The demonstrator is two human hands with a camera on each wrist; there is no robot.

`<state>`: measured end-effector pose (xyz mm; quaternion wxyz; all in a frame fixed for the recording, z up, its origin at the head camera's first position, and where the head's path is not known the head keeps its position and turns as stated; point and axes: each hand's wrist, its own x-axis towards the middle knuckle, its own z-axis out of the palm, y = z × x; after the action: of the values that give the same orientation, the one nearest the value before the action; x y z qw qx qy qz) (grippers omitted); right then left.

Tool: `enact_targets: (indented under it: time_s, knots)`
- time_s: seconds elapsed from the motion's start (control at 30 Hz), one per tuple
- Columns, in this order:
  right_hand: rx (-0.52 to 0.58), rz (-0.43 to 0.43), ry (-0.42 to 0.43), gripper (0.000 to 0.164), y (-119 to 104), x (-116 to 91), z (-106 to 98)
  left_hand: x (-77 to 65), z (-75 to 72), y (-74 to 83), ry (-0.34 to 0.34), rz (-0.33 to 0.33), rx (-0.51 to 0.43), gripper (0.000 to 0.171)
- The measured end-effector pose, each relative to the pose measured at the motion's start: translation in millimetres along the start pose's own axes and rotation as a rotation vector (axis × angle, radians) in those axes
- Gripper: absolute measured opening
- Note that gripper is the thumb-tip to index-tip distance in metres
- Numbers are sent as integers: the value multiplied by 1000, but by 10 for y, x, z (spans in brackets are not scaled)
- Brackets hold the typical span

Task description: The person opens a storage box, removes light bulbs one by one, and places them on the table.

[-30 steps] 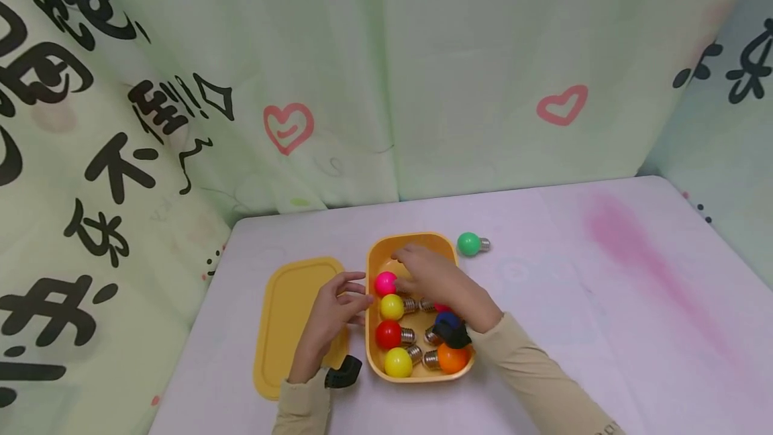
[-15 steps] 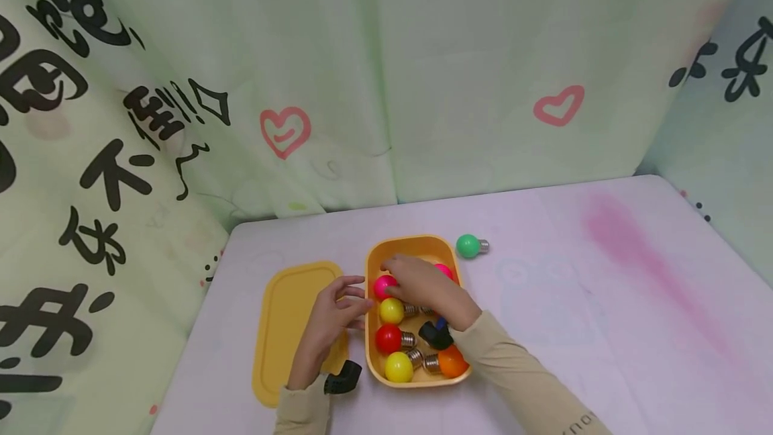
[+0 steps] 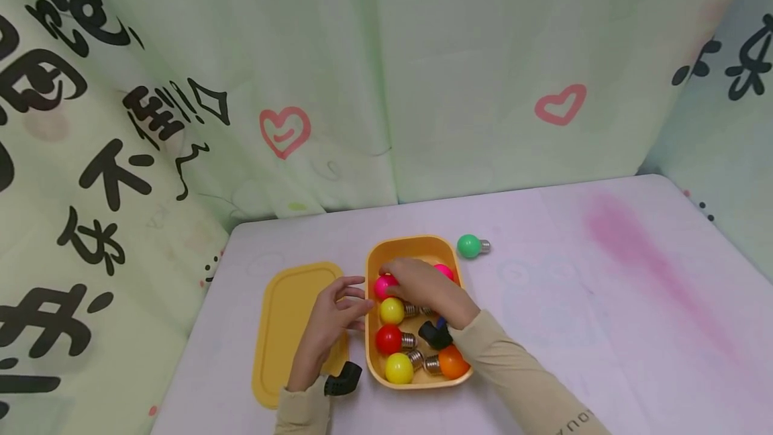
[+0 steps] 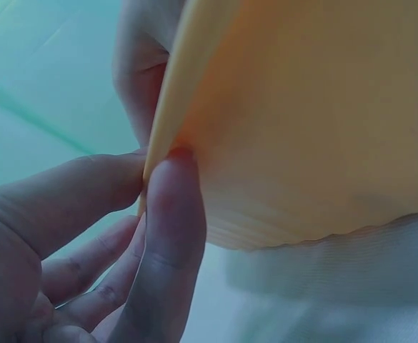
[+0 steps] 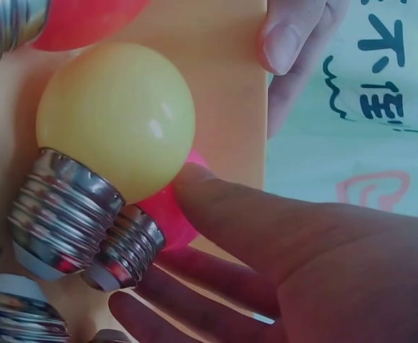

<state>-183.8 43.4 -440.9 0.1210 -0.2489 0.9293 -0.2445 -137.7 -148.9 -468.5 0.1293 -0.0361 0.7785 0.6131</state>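
Observation:
In the head view, several coloured light bulbs lie in a yellow plastic box (image 3: 417,246). My left hand (image 3: 331,311) is at the box's left side; the left wrist view has its thumb and a finger pinching the box wall (image 4: 316,128). My right hand (image 3: 431,289) reaches down inside, gripping a pink bulb (image 3: 384,286) near the left wall. Seen from the right wrist, the thumb presses on this pink bulb (image 5: 167,218) with fingers curled beneath, and a yellow bulb (image 5: 116,118) partly covers it. Also inside are a red bulb (image 3: 388,339) and an orange bulb (image 3: 453,362).
A green bulb (image 3: 468,246) lies on the table beyond the box's upper right corner. To the left of the box is a flat yellow lid (image 3: 280,334), partly under the left forearm. Patterned cloth (image 3: 471,86) hangs behind the table.
My right hand has lowered and shifted slightly left onto the pink bulb, uncovering another pink bulb at the box's right side. The left hand stays at the box wall.

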Motion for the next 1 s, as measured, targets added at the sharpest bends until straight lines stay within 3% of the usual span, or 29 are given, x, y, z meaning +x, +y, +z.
enact_targets:
  time_s: [0.4, 1.0]
  knots:
    - [56, 5, 43, 40, -13, -109, -121, 11, -25, 43, -6, 4, 5, 50]
    - [59, -35, 141, 35, 186, -538, -351, 18, -6, 14, 0, -7, 5, 52]
